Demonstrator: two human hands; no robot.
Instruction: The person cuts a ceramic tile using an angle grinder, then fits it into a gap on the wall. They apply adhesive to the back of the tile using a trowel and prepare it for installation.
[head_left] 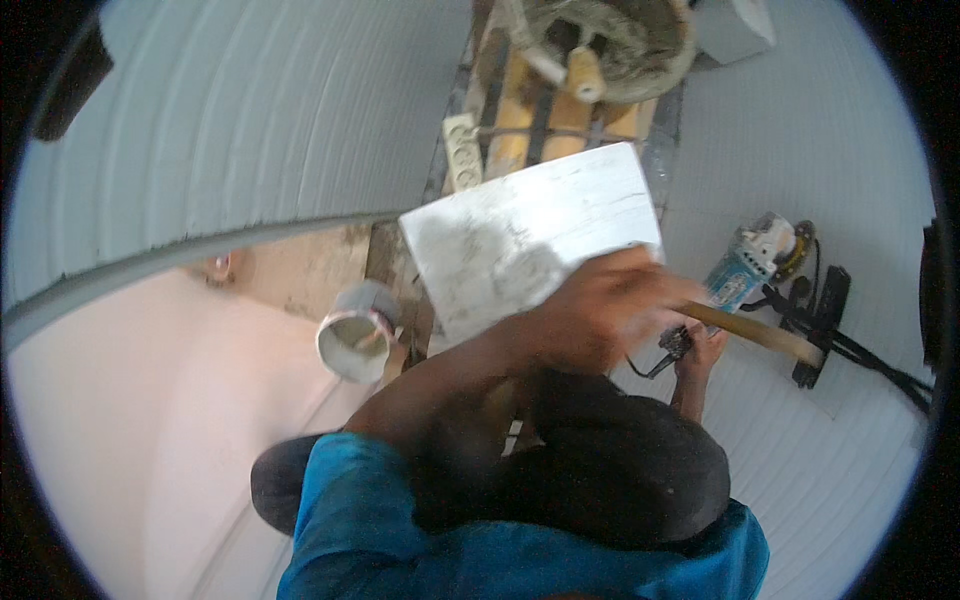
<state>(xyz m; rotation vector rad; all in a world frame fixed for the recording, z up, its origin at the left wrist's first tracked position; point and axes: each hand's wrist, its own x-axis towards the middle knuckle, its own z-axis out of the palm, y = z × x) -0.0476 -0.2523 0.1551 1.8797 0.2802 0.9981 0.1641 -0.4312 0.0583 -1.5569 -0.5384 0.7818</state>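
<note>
My left hand (pixel 605 310) reaches across to the right, blurred, with its fingers closed round a wooden-handled tool (pixel 765 334). The handle points right; its other end is hidden by the hand. My right hand (pixel 700 352) is closed at the rear end of a blue and grey angle grinder (pixel 735 275), by its black cord. The grinder's disc end (pixel 800 248) points away from me. In front of my knees lies a white block (pixel 530 225) with grey smears, and my left hand is over its near right corner.
A mortar-caked tub (pixel 645 50) with a paint roller (pixel 586 75) stands beyond the block, near wooden slats (pixel 568 118). A socket strip (pixel 462 150) lies beside them. A bucket (pixel 352 350) stands at left. Black cables (pixel 880 365) and a black bar (pixel 832 310) lie at right.
</note>
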